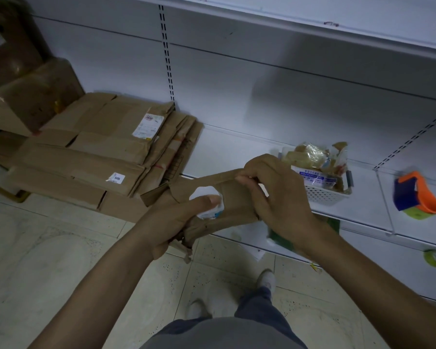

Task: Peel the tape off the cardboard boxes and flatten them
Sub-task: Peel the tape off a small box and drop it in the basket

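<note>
While the cardboard box (233, 197) hangs in the air between both hands, above the tiled floor (61, 260), the step in hand appears to be peeling tape off its upper edge. The left hand (171, 222) wraps its fingers around the box's lower left end, with the thumb laid flat on a white label (203, 192) on the box's face. The right hand (275, 197) sits at the box's upper right. Its index finger and thumb pinch together at the top seam, apparently on a strip of tape, though the strip itself is too blurred to make out.

To do this well, the left hand should probably clamp firmly and hold the box taut. The right should pull low and along the seam, slowly, so that the strip comes away whole rather than tearing the paper skin.

Left of the box and beyond it, a stack of flattened boxes (98, 152) lies low against the shelving (237, 84). Farther left stand brown boxes (23, 79) not yet flattened. Just right of the box and behind it, a white basket (322, 195) holds crumpled tape scraps (310, 154), a likely place for the peeled strip. Well to the right of the box sits an orange and blue tape dispenser (415, 195). The way from the box to the basket looks open, apart from the right hand itself.
</note>
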`<control>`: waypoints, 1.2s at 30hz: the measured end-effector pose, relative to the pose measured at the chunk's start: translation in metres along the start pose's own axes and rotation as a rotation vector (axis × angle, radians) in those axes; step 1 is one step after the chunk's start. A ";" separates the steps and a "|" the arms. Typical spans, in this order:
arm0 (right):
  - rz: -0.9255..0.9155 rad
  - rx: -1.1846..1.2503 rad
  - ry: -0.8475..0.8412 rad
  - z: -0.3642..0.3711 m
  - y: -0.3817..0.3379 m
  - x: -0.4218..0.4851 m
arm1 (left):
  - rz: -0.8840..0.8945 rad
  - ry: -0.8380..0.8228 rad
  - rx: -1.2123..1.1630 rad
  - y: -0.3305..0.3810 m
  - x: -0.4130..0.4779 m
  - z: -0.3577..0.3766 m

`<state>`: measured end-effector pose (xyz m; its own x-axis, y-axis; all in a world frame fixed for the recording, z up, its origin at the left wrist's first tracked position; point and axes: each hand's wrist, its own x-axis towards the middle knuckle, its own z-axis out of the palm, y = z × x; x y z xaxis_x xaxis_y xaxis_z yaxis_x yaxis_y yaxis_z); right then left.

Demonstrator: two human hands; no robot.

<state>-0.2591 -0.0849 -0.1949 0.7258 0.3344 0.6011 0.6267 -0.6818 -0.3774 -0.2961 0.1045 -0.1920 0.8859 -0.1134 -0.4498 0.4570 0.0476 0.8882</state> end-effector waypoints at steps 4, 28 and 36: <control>0.530 0.532 0.255 0.001 -0.010 0.009 | 0.040 0.079 -0.040 -0.007 0.002 -0.002; 0.766 1.065 0.094 -0.010 -0.046 0.012 | 0.298 -0.069 -0.286 -0.031 0.005 -0.014; 1.123 1.221 0.168 -0.014 -0.022 0.014 | 0.308 -0.162 -0.299 -0.042 0.007 -0.022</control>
<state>-0.2669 -0.0740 -0.1688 0.9524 -0.0610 -0.2986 -0.2537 0.3838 -0.8879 -0.3069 0.1236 -0.2347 0.9712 -0.2015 -0.1272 0.1980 0.3854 0.9012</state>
